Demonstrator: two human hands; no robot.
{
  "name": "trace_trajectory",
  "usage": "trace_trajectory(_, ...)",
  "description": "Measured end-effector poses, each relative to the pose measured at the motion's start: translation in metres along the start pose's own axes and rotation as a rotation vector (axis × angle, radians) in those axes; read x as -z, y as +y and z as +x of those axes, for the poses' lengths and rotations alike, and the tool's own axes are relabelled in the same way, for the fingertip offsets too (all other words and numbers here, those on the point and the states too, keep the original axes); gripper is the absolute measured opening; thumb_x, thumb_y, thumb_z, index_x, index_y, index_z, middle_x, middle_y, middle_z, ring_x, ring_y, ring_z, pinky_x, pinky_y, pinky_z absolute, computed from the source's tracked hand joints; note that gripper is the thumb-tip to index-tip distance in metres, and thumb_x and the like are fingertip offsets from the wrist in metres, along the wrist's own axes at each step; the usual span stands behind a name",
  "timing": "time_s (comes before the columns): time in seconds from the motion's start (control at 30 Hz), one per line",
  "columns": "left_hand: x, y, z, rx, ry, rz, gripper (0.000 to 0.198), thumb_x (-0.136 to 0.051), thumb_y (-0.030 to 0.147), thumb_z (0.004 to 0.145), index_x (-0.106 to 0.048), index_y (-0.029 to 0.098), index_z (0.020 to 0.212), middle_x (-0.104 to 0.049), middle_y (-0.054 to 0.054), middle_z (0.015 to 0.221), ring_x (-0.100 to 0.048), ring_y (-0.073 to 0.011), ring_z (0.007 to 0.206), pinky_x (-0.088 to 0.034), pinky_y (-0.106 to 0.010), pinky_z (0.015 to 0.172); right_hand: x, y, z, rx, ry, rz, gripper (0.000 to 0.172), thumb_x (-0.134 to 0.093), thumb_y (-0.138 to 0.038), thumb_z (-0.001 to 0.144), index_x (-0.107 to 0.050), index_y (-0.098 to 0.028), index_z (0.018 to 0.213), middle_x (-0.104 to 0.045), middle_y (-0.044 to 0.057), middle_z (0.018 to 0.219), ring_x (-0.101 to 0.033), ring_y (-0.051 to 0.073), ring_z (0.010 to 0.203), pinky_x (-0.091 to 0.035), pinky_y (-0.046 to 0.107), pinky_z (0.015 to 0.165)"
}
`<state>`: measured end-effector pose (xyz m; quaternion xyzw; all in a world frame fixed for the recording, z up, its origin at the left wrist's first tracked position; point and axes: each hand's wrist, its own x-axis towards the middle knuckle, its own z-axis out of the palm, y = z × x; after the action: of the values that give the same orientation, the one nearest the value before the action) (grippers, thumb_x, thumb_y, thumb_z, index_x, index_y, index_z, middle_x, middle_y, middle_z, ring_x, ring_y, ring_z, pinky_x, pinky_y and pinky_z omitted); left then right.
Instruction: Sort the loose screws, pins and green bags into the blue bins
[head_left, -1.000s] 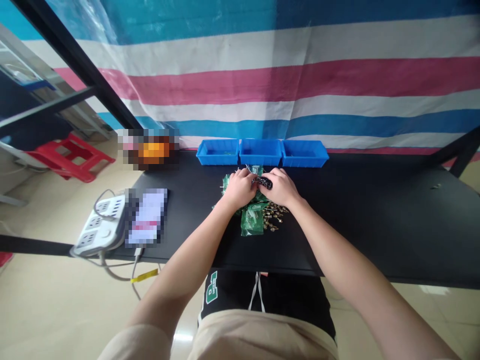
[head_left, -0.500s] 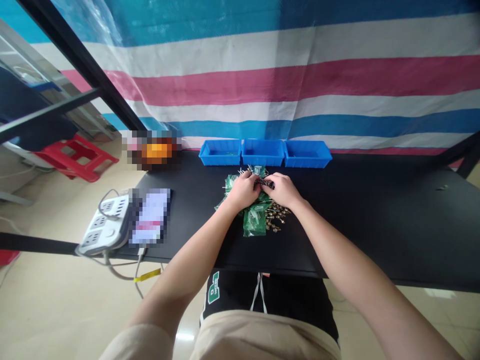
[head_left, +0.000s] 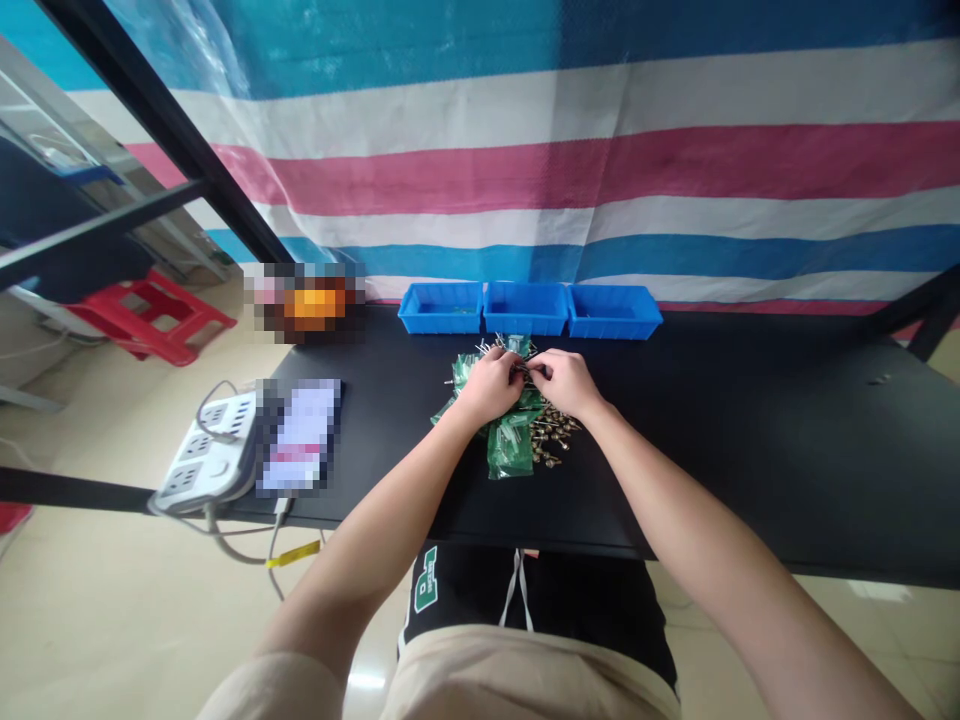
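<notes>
Near edge of the desk (head_left: 675,480): a power strip (head_left: 206,462) at the left. Mid-desk: green bags (head_left: 508,447), with brass parts (head_left: 553,432) just right of them. Above this pile, the left hand (head_left: 491,385) and right hand (head_left: 568,381) are both curled nearly closed, fingertips pinching a dark part (head_left: 527,371) between them. Since a second ago the hands have drawn together, and the part is now mostly hidden. Far: three blue bins (head_left: 525,306) in a row.

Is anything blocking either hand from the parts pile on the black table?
Nothing visible. The left hand and right hand lie on the pile of green packets and brass parts, fingertips meeting. Whether either grip holds a piece is unclear.
</notes>
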<state>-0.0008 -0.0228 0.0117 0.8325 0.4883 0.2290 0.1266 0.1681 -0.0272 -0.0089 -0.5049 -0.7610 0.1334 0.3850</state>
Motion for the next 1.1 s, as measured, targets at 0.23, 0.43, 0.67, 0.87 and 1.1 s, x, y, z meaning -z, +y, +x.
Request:
trace_trajectory(0.23, 0.002, 0.002, 0.000, 0.006, 0.051, -0.090, 0.024, -0.054, 0.015, 0.083, -0.066, 0.016, 0.104, -0.063, -0.008, 0.097, -0.064, -0.0214, 0.091, -0.053, -0.034, 0.087, 0.004, -0.008, 0.001, -0.047, 0.056, 0.086, 0.013, -0.062, -0.016, 0.077, -0.073, -0.019, 0.080, -0.069, 0.002, 0.073, -0.056, 0.014, 0.059, -0.045, 0.027, 0.062)
trace_trajectory(0.43, 0.005, 0.003, 0.000, -0.017, 0.089, -0.123, 0.029, -0.054, 0.017, 0.085, -0.064, 0.014, 0.112, -0.063, -0.009, 0.100, -0.064, -0.0196, 0.088, -0.052, -0.032, 0.085, 0.005, -0.008, 0.001, -0.057, 0.074, 0.129, 0.010, -0.062, -0.017, 0.077, -0.072, -0.019, 0.078, -0.069, 0.002, 0.070, -0.057, 0.014, 0.059, -0.046, 0.027, 0.061)
trace_trajectory(0.67, 0.004, 0.002, 0.000, -0.040, 0.099, -0.074, 0.030, -0.055, 0.019, 0.085, -0.065, 0.018, 0.113, -0.063, -0.008, 0.099, -0.064, -0.0201, 0.087, -0.053, -0.033, 0.085, 0.003, -0.002, 0.000, -0.021, 0.063, -0.064, 0.015, -0.064, -0.019, 0.079, -0.071, -0.019, 0.091, -0.070, 0.008, 0.091, -0.063, 0.022, 0.087, -0.050, 0.033, 0.080)
trace_trajectory(0.87, 0.007, 0.004, 0.000, -0.057, 0.103, -0.010, 0.028, -0.054, 0.020, 0.086, -0.066, 0.018, 0.111, -0.064, -0.008, 0.100, -0.064, -0.0218, 0.090, -0.052, -0.034, 0.085, 0.000, 0.002, -0.001, -0.088, -0.039, -0.203, 0.011, -0.064, -0.027, 0.084, -0.071, -0.020, 0.085, -0.069, 0.009, 0.088, -0.061, 0.024, 0.087, -0.048, 0.036, 0.083)
trace_trajectory(1.1, 0.009, 0.005, -0.001, -0.050, 0.084, 0.009, 0.027, -0.054, 0.021, 0.087, -0.067, 0.017, 0.110, -0.063, -0.009, 0.098, -0.063, -0.0221, 0.089, -0.051, -0.035, 0.084, 0.001, 0.004, 0.000, -0.076, -0.062, -0.163, 0.011, -0.061, -0.021, 0.083, -0.072, -0.020, 0.082, -0.069, 0.006, 0.083, -0.062, 0.020, 0.080, -0.047, 0.031, 0.075)
